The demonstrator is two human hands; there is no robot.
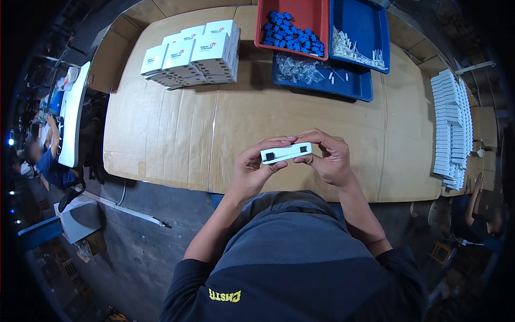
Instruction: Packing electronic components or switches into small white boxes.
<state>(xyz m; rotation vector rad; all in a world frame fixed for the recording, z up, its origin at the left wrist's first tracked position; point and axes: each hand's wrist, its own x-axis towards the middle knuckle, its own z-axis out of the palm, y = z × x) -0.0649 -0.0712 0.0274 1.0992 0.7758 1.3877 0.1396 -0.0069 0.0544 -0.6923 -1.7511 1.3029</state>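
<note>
A small white plastic box (286, 154) with a dark square opening near each end is held edge-up in front of me, just above the near side of the table. My left hand (254, 167) grips its left end between thumb and fingers. On the right end, my right hand (331, 159) is closed the same way, thumb below and fingers above. The face turned away from me is hidden. Both forearms reach up from the lower edge of the view.
Stacked white boxes (188, 56) stand at the far left of the cardboard-covered table (300, 121). A red tray (322, 32) of blue parts and blue trays (348, 90) with small clear and white pieces lie at the back. White units (449, 129) are piled at right. A co-worker (49, 155) sits left.
</note>
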